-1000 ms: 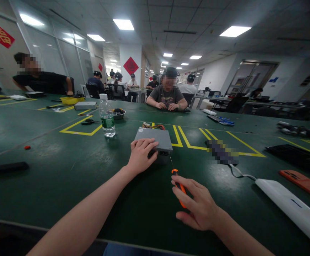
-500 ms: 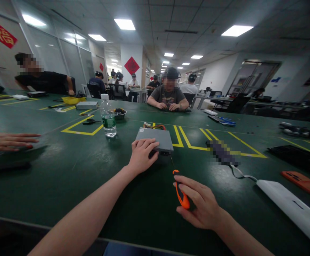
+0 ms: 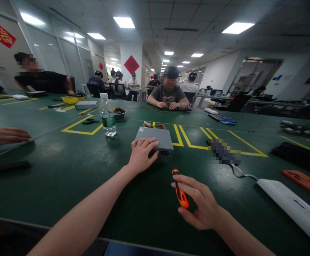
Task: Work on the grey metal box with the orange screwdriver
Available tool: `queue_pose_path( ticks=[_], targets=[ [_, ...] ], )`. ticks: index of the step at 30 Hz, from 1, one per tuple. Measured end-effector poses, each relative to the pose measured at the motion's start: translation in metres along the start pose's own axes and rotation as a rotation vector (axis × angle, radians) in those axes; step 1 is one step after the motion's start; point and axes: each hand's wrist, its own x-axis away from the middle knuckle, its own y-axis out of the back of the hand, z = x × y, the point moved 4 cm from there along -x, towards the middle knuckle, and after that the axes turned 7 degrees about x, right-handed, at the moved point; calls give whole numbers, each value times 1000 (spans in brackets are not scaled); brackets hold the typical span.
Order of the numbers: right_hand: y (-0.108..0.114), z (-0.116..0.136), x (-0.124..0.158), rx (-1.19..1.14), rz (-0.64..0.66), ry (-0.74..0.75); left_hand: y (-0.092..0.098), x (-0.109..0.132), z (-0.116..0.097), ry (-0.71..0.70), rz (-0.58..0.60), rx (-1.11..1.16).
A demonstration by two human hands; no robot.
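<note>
One screwdriver (image 3: 183, 200), one box (image 3: 159, 134) under left hand (image 3: 143, 150)

The grey box (image 3: 156, 135) looks like bare sheet metal, smooth with a dull, matt finish. The screwdriver (image 3: 181, 195) has a thin metal shaft and an orange-and-black plastic handle, kinda satiny. The tabletop (image 3: 77, 181) is smooth green stuff with a soft sheen, can't tell what it's made of. The bottle (image 3: 107, 122) is clear shiny plastic, the bin (image 3: 73, 100) yellow plastic, and the long white slab (image 3: 290, 209) looks like smooth plastic too.
</note>
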Motion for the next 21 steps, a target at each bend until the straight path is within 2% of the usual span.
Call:
queue_pose_path(
  ticks=[5, 11, 18, 21],
  targets=[
    [-3, 4, -8, 81, 79, 50, 1, 0, 0, 6, 7, 1],
    [-7, 6, -8, 72, -15, 41, -1, 0, 0, 1, 1, -1],
    [-4, 7, -8, 60, 96, 33, 0, 0, 0, -7, 6, 9],
    [-4, 5, -8, 62, 42, 28, 0, 0, 0, -4, 8, 6]
  ],
)
